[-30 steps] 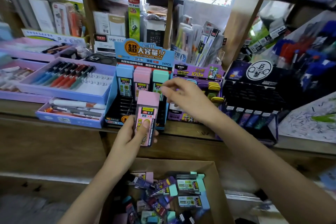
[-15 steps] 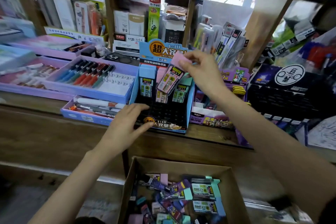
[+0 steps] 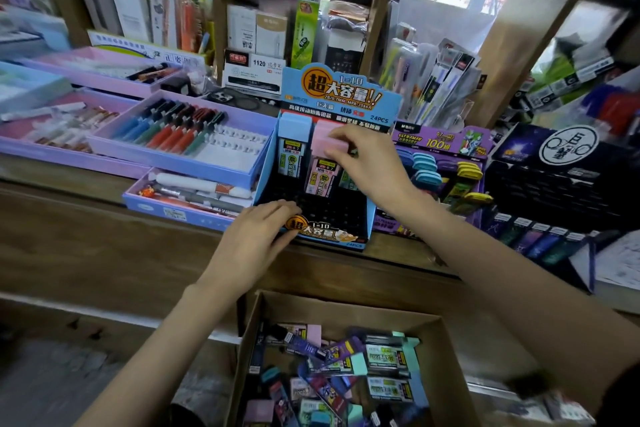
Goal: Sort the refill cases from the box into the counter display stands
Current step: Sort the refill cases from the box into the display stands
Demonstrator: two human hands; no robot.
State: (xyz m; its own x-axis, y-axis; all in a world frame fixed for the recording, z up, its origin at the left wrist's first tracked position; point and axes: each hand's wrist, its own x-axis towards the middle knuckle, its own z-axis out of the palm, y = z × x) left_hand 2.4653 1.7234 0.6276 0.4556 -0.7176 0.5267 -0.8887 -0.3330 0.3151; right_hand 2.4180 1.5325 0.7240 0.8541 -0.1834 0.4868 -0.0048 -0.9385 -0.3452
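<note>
A blue counter display stand (image 3: 341, 94) with a black slotted tray stands on the wooden counter. A blue-capped refill case (image 3: 293, 149) sits in its back row. My right hand (image 3: 370, 163) pinches the pink cap of a pink refill case (image 3: 322, 170), which stands tilted in the row just in front. My left hand (image 3: 258, 236) rests on the stand's front left corner, fingers laid flat. Below the counter, an open cardboard box (image 3: 446, 367) holds several mixed refill cases in pink, teal and purple.
A purple display stand (image 3: 440, 142) with blue and yellow cases stands right of the blue one, and a black stand (image 3: 554, 184) beyond it. Lilac trays of pens (image 3: 180, 139) fill the counter's left. Shelves of stationery rise behind.
My right hand took the pink case from my left hand, lifted it over the stand and lowered it into the tray. My left hand moved to the stand's front corner.
</note>
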